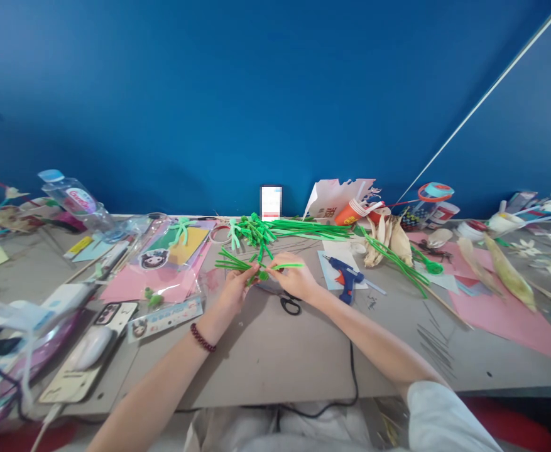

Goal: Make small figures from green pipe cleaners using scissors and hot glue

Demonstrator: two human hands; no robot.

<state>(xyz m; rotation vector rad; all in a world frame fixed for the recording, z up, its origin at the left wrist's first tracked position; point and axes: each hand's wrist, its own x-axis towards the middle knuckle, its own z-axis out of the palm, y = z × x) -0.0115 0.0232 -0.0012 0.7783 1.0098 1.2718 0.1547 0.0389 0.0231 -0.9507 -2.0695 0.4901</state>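
Note:
Green fuzzy stems (pixel 230 260) spread out to the left from my left hand (pixel 237 285), whose fingers are closed round them. My right hand (pixel 294 276) pinches near the same bunch, with a light green strip (pixel 288 266) lying along its fingers. The two hands almost meet. Just behind them sits a pile of twisted green pieces (pixel 255 231), and long green stems (pixel 313 230) stretch right from it. Black-handled scissors (pixel 291 305) lie beside my right hand, their blades partly hidden under it.
A blue glue gun (pixel 347 276) rests on paper to the right. Orange cups (pixel 350 213) and dried husks (pixel 391 242) are behind it. At left are a phone (pixel 87 351), a bagged paper pack (pixel 162 257) and a plastic bottle (pixel 77 199). A dark cable crosses the front edge.

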